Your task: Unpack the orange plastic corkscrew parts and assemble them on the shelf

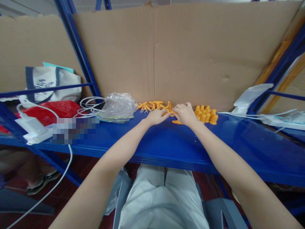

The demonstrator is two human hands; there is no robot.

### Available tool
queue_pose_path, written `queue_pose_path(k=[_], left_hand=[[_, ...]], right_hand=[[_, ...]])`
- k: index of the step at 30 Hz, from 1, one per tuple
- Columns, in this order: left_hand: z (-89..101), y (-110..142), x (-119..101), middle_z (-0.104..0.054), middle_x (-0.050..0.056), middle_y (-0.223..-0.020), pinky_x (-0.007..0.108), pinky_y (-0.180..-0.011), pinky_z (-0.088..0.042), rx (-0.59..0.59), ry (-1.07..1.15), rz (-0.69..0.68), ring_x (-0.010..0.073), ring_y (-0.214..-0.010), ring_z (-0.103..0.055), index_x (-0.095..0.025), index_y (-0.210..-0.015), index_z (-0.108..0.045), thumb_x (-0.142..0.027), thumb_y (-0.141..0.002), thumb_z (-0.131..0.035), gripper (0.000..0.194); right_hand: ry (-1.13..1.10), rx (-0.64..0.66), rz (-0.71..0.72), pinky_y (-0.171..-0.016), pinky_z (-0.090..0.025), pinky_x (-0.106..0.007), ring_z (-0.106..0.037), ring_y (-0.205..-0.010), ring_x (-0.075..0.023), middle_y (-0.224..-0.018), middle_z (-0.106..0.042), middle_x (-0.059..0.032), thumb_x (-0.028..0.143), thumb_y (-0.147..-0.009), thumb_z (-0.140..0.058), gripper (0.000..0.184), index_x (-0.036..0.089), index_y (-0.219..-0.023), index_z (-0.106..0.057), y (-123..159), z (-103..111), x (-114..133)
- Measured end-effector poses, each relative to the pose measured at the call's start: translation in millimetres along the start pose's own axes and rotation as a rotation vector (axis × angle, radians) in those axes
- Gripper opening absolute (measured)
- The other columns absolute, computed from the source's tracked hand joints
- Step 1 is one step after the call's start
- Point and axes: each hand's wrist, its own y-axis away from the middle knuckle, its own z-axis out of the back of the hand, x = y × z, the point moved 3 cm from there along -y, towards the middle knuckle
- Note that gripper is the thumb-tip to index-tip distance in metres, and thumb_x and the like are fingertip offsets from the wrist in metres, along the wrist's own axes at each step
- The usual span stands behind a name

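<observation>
On the glossy blue metal shelf (166,143), near its back edge, a small orange plastic piece (172,114) is held btwn the person's L hand (155,117) & R hand (186,114). L hand pinches it from the left, fingers drawn together & pointing in; R hand pinches it from the right, knuckles up, fingers bent down over it. Piece is bright, matte-ish, same colour as its neighbours; most of it's hidden by fingers, so full shape n/a. Just below R hand, a loose orange plastic bar w/ rounded end (176,122) lies flat on the shelf. To the L, a jumbled heap of orange plastic T-shaped handles (152,105), some w/ thin silvery metal spirals sticking out toward the front; too small for more detail. To the R, next to R hand, a tight cluster of stubby orange plastic cup-like pieces (206,115), upright in approx. rows, wider at the foot. Further L, a crinkled stack of clear plastic bags (120,106). Tall brown cardboard sheet (190,51) stands behind everything.
</observation>
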Motion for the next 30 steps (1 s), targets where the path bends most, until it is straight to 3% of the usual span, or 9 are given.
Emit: queue_pose_path(k=[5,10,13,25,30], left_hand=[[5.7,1.6,0.5,-0.076,0.009,-0.109,0.034,-0.090,-0.053,-0.002,-0.075,0.030,0.0262,-0.105,-0.071,-0.021,-0.121,-0.064,-0.043,-0.096,-0.054,0.035],[7.7,3.7,-0.7,-0.073,0.010,-0.117,0.036,-0.092,-0.052,-0.039,-0.123,0.076,0.0273,-0.113,-0.068,-0.022,-0.127,-0.058,-0.037,-0.098,-0.050,0.033],[5.1,3.1,-2.9,-0.072,0.010,-0.120,0.035,-0.092,-0.052,-0.030,-0.117,0.065,0.0256,-0.115,-0.067,-0.023,-0.127,-0.055,-0.034,-0.100,-0.048,0.030],[-0.1,0.4,-4.7,-0.073,0.011,-0.118,0.034,-0.090,-0.054,0.019,-0.110,0.065,0.0252,-0.113,-0.068,-0.020,-0.127,-0.052,-0.033,-0.101,-0.044,0.030],[6.7,2.8,-6.8,-0.073,0.011,-0.117,0.037,-0.091,-0.054,0.013,-0.167,0.124,0.0287,-0.114,-0.068,-0.019,-0.127,-0.057,-0.031,-0.097,-0.050,0.034]], right_hand=[[-0.065,0.093,-0.068,-0.093,-0.033,-0.040,-0.062,-0.111,-0.0288,-0.116,-0.072,-0.0153,0.027,-0.098,-0.051,0.027,0.015,-0.112,-0.071,-1.1,-5.8,-1.3],[-0.180,0.196,-0.152,-0.093,-0.041,-0.039,-0.062,-0.121,-0.0281,-0.128,-0.070,-0.0109,0.030,-0.099,-0.052,0.030,0.022,-0.123,-0.067,-2.8,-15.7,-8.7],[-0.166,0.263,-0.188,-0.095,-0.043,-0.041,-0.063,-0.122,-0.0291,-0.128,-0.070,-0.0128,0.028,-0.098,-0.053,0.031,0.019,-0.125,-0.066,-3.4,-18.3,-11.1],[-0.032,0.150,-0.128,-0.091,-0.035,-0.040,-0.063,-0.115,-0.0307,-0.119,-0.071,-0.0183,0.023,-0.098,-0.053,0.025,0.012,-0.117,-0.066,-2.2,-3.0,-2.7],[-0.052,0.112,-0.109,-0.088,-0.036,-0.037,-0.064,-0.114,-0.0300,-0.118,-0.072,-0.0167,0.024,-0.096,-0.056,0.023,0.013,-0.114,-0.066,-3.7,-7.0,-1.6]])
